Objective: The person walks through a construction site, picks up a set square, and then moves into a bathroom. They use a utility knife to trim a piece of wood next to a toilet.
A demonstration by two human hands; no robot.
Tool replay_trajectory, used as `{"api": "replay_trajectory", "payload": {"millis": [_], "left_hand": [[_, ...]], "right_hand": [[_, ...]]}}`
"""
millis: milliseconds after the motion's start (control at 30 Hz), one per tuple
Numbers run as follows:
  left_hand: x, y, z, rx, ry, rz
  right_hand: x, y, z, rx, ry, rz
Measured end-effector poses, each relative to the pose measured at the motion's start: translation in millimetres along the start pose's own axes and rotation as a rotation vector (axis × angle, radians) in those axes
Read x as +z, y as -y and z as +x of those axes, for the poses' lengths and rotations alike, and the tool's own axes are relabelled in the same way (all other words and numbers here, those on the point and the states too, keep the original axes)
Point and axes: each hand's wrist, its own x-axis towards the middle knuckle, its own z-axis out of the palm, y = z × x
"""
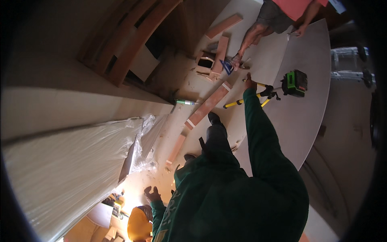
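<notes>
My left hand (152, 194) is held out low on the left, its fingers apart and nothing in it. My right arm reaches forward, and the right hand (250, 83) hovers over one leg of a yellow tripod (242, 101), one finger stretched out; I see no grip on the leg. A green and black laser level (296, 83) tops the tripod. Below my left-forward side lies a long reddish wooden board (207, 105) with pale bands near its ends. Ahead, a co-worker's hand (236, 61) reaches to a blue triangular square (227, 67) beside more boards.
A green and white tube (185, 102) lies by the cabinet corner. Reddish wood pieces (221, 54) and a shorter board (176, 149) are on the floor. Plastic sheeting (72, 161) hangs at left. A large grey panel (304, 121) spans the right. Someone in yellow (139, 224) is at lower left.
</notes>
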Motion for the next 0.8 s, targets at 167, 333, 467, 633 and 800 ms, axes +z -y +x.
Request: {"api": "replay_trajectory", "payload": {"millis": [167,333,467,633,800], "left_hand": [[34,-149,-26,0.134,0.151,0.169],[62,-201,-50,0.071,0.206,0.237],[75,-194,-64,0.183,0.306,0.347],[95,-185,-88,-0.368,0.351,0.325],[99,-99,-131,-0.831,0.365,0.299]], "right_hand": [[69,-40,99,0.253,0.344,0.000],[116,-90,65,0.213,0.455,-0.290],[154,-130,35,0.158,0.455,-0.514],[228,-226,70,0.094,0.296,-0.628],[291,-269,143,0.145,0.442,-0.807]]}}
